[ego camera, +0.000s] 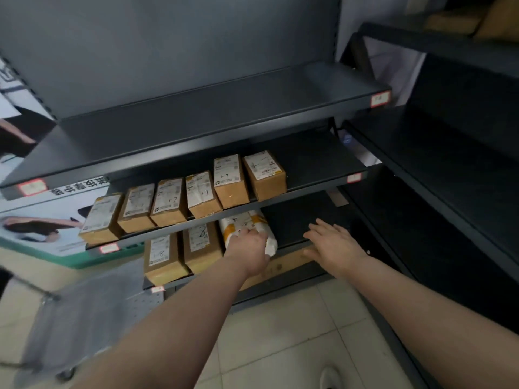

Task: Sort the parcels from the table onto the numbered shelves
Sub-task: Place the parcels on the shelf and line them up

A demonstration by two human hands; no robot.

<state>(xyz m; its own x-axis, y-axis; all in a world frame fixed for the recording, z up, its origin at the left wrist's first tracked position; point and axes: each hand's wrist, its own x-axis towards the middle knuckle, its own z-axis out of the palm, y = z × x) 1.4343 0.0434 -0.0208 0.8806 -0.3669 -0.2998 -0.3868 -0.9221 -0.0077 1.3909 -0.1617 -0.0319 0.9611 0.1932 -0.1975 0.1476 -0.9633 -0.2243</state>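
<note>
A white and yellow soft parcel (247,223) lies on the lower shelf (297,220), to the right of two brown boxes (179,254) marked 8. My left hand (248,248) rests on the parcel's near end, fingers curled over it. My right hand (332,244) hovers flat, fingers spread, over the bare right part of that shelf, holding nothing. The shelf above (309,169) carries a row of several brown boxes (179,200) with white labels.
The top shelf (224,113) is bare, with red-edged number tags at its ends. A second dark shelving unit (449,169) stands at the right. A grey metal cart (70,318) sits at the lower left on the tiled floor.
</note>
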